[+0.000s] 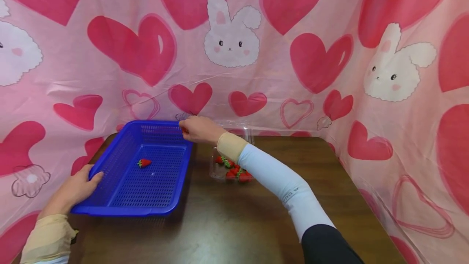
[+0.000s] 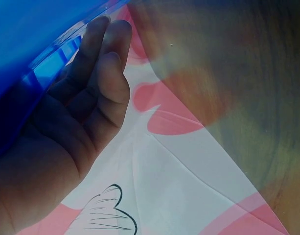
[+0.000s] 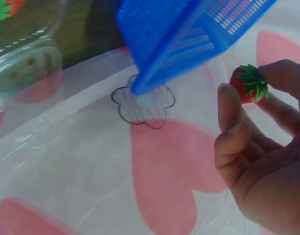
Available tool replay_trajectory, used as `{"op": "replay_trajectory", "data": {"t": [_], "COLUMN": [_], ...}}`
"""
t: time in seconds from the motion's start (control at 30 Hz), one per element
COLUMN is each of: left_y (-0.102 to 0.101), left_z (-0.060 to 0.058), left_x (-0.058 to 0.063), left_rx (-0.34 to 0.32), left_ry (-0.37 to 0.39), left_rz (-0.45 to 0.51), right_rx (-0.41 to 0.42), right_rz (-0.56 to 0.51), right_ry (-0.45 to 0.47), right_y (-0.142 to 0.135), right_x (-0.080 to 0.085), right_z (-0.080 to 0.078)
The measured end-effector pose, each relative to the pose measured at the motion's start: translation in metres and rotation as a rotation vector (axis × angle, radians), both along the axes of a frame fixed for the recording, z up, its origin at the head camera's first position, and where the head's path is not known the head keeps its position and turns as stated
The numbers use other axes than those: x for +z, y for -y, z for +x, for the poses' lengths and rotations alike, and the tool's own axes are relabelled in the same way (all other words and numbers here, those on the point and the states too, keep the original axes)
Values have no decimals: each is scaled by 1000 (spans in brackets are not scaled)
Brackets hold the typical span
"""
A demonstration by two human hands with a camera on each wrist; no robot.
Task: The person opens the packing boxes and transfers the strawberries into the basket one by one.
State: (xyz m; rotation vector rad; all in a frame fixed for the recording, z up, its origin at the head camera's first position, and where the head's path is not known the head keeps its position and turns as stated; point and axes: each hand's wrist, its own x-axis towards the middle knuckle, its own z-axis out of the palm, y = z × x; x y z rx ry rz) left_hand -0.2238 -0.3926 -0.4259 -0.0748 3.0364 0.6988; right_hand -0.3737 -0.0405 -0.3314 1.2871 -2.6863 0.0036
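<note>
A blue plastic basket (image 1: 179,190) with slotted walls is at the left of the table, and one strawberry (image 1: 144,163) lies on its floor. My left hand (image 1: 77,188) grips the basket's left rim, thumb over the top edge; in the left wrist view its fingers curl under the blue side. Above the basket's far right corner, my right hand (image 1: 200,129) pinches another strawberry (image 3: 247,84) by thumb and fingertips, its green leaves showing in the right wrist view. Right of the basket, a clear plastic box (image 1: 216,172) with its lid up holds several strawberries (image 1: 234,170), partly hidden by my right arm.
The brown wooden table (image 1: 234,223) ends at a pink cloth (image 1: 227,76) printed with hearts and rabbits, which hangs behind and at both sides. The box's transparent lid (image 1: 243,127) stands raised close to the cloth, behind my right wrist.
</note>
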Motion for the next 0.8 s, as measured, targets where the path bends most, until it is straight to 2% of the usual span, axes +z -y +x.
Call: {"op": "replay_trajectory", "data": {"t": [0.13,0.43,0.57,0.8], "left_y": [1,0,0,3], "left_z": [0,0,1,-1], "left_x": [0,-3,-4,-3], "left_rx": [8,8,7,11], "left_ry": [-2,-22,-16,-41], "left_rz": [2,-1,0,14], "right_rx": [32,90,94,14], "right_rz": [-9,19,21,58], "right_ry": [25,171,225,270], "right_y": [21,62,82,125], "right_x": [2,-19,-22,-17], "right_z": [-4,-10,-8,-1]}}
